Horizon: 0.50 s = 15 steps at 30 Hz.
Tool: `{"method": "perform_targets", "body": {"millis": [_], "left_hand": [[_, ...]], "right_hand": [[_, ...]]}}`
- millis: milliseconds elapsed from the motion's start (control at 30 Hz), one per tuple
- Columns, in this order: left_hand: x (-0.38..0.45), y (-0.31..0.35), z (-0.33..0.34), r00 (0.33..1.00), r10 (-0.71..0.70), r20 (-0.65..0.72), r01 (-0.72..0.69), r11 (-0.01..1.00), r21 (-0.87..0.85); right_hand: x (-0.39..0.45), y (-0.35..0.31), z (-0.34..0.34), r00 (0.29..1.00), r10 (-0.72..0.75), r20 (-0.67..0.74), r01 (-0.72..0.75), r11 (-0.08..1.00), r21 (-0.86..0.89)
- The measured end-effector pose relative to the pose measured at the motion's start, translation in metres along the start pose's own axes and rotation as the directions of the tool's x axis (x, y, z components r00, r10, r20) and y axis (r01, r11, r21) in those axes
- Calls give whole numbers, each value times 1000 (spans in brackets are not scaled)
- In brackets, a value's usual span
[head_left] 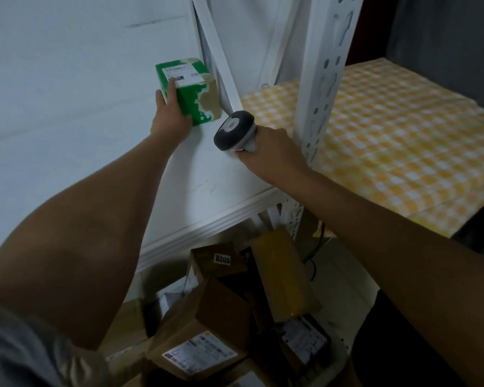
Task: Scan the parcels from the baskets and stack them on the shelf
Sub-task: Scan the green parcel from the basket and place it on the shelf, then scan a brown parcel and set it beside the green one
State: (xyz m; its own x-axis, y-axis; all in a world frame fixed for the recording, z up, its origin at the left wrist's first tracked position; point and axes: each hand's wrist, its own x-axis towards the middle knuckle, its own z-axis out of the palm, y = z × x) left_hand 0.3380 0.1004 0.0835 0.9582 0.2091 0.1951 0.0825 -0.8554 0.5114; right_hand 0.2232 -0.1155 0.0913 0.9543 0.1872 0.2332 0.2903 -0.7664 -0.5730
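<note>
One green parcel (pixel 189 89) sits on the white shelf (pixel 207 174), the left hand's (pixel 169 114) fingers curled round its near corner. Best pushed flush against the shelf's rear upright while the right hand (pixel 268 152), fingers wrapped round the scanner (pixel 234 131), keeps clear.

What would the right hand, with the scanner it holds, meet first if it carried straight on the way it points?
Probably the green parcel that the left hand holds on the white shelf. The right hand aims the scanner up-left toward it; depth is uncertain.
</note>
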Motion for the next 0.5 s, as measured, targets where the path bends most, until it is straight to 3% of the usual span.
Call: {"method": "perform_targets", "body": {"millis": [133,300,400,500], "left_hand": [[-50,-4,-15,997,70,-32,-71,997,-39],[-148,-15,-40,957,267,-116,-277,958,-80],[-225,-9,-56,946,275,-173,-310,924,-224],[-295,-13,-62,955,263,-134,-291,919,-267]], "right_hand": [[-24,-9,0,1000,-17,20,17,1000,22],[-71,-23,-4,998,-61,13,60,992,107],[-109,-29,-6,997,-45,65,38,994,105],[-146,-31,-3,995,-12,102,4,996,85]]}}
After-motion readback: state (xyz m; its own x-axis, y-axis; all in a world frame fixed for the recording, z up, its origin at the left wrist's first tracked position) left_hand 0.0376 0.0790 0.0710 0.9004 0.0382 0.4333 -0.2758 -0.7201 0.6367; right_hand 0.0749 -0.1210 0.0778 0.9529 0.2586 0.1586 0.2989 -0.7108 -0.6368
